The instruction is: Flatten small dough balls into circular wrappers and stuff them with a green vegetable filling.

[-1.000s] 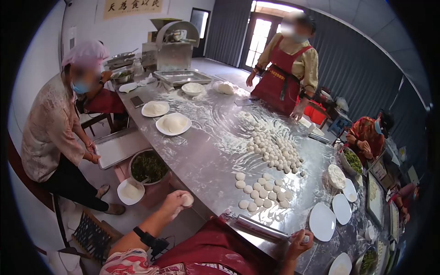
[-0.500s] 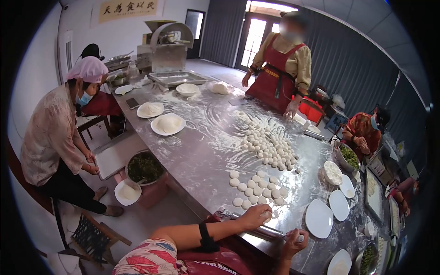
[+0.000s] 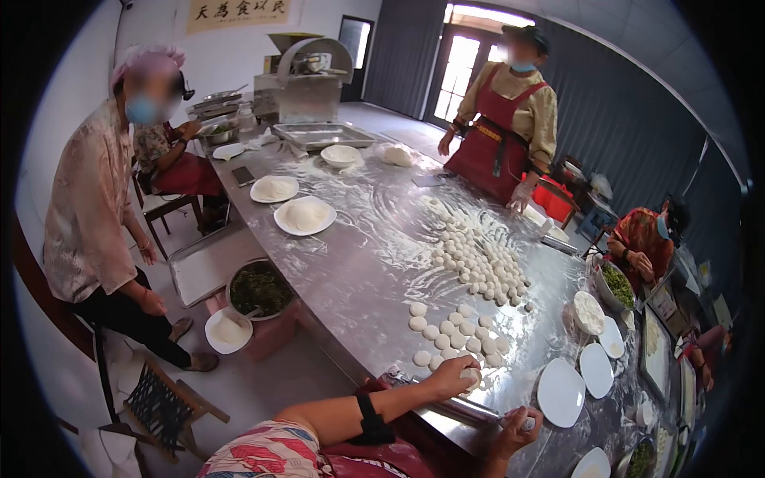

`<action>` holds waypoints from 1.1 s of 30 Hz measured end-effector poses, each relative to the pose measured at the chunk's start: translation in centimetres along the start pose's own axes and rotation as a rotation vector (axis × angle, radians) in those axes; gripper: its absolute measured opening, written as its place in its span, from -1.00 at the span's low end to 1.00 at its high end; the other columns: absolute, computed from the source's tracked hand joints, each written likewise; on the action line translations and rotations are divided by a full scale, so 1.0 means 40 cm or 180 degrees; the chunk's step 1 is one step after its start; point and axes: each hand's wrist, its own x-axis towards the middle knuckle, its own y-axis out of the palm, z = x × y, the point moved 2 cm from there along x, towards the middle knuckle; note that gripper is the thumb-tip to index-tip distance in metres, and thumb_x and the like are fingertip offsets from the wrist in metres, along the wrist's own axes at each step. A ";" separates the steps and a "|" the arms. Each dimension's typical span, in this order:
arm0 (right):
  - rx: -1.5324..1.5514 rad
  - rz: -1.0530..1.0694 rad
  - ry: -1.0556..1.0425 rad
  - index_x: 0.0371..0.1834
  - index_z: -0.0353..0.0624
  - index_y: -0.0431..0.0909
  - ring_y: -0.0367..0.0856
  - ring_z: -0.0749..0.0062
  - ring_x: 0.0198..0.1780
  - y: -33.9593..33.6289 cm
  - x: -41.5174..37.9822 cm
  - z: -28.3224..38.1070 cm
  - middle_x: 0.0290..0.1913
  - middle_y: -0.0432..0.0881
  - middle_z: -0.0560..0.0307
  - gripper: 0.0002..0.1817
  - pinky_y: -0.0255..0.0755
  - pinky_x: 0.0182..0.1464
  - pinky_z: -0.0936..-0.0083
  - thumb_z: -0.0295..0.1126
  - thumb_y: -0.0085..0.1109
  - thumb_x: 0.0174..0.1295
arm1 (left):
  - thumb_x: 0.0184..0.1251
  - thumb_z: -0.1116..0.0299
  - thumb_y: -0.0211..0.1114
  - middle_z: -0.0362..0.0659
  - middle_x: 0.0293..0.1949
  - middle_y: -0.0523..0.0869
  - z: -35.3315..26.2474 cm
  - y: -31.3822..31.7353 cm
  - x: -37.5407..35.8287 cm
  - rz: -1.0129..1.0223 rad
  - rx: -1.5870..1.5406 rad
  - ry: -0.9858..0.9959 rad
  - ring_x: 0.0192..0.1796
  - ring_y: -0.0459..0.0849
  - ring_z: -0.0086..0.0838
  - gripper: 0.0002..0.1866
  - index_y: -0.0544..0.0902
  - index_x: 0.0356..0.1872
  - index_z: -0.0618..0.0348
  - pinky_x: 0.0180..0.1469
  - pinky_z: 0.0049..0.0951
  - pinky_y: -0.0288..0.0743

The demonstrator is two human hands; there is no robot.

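Observation:
My left hand (image 3: pixel 453 378) is closed on a flattened dough round (image 3: pixel 472 378) at the near edge of the steel table. My right hand (image 3: pixel 518 432) wraps round the handle of a rolling pin (image 3: pixel 460 409), whose metal barrel lies along the table edge beside my left hand. Several flattened dough pieces (image 3: pixel 456 341) lie just beyond my left hand. Farther back is a large cluster of small dough balls (image 3: pixel 480 263) in scattered flour.
White plates (image 3: pixel 560 393) stand to my right, near a bowl of flour (image 3: pixel 589 312) and a bowl of chopped greens (image 3: pixel 616 285). Mounds of flour on plates (image 3: pixel 305 216) sit at left. Several co-workers surround the table; one stands opposite (image 3: pixel 506 119), another at left (image 3: pixel 92 207).
The co-worker at left has straightened up and let go of the metal tray. My view has shifted slightly, while my hands stay on the dough and the rolling pin.

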 end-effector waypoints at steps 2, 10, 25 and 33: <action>-0.0007 0.0014 0.0115 -0.37 -0.21 0.33 0.37 0.59 -0.53 0.002 -0.001 0.008 -0.57 0.42 0.19 -0.80 0.34 -0.47 0.63 -0.40 0.08 0.38 | 0.15 0.38 0.22 -0.02 -0.21 0.66 0.007 0.002 0.001 -0.0018 -0.0007 0.0029 -0.10 0.64 -0.36 -0.66 0.54 -0.04 0.27 0.00 -0.38 0.49; -0.0320 0.0016 -0.0081 -0.43 -0.27 0.50 0.49 0.40 -0.54 -0.023 0.017 -0.002 -0.58 0.56 0.09 -0.77 0.41 -0.48 0.48 -0.34 0.19 0.30 | 0.05 0.45 0.19 0.07 -0.15 0.58 0.046 0.030 0.032 -0.0032 0.0056 0.0270 -0.05 0.59 -0.19 -0.67 0.51 -0.12 0.35 0.05 -0.29 0.44; -0.0295 -0.0152 0.0105 -0.23 -0.24 0.41 0.43 0.49 -0.46 -0.018 0.012 -0.031 -0.45 0.49 0.11 -0.78 0.38 -0.41 0.64 -0.29 0.09 0.39 | 0.01 0.47 0.27 0.12 -0.16 0.63 0.102 0.072 0.050 -0.0443 0.0283 0.0421 -0.04 0.61 -0.01 -0.66 0.55 -0.11 0.30 0.04 -0.19 0.46; -0.0433 0.0121 -0.0219 -0.37 -0.25 0.38 0.41 0.50 -0.48 0.003 0.029 -0.018 -0.53 0.45 0.12 -0.73 0.38 -0.43 0.61 -0.28 0.08 0.41 | 0.04 0.49 0.18 0.15 -0.21 0.65 0.020 0.027 0.036 -0.0349 0.0123 0.0191 -0.03 0.62 -0.01 -0.75 0.55 -0.20 0.31 0.02 -0.18 0.46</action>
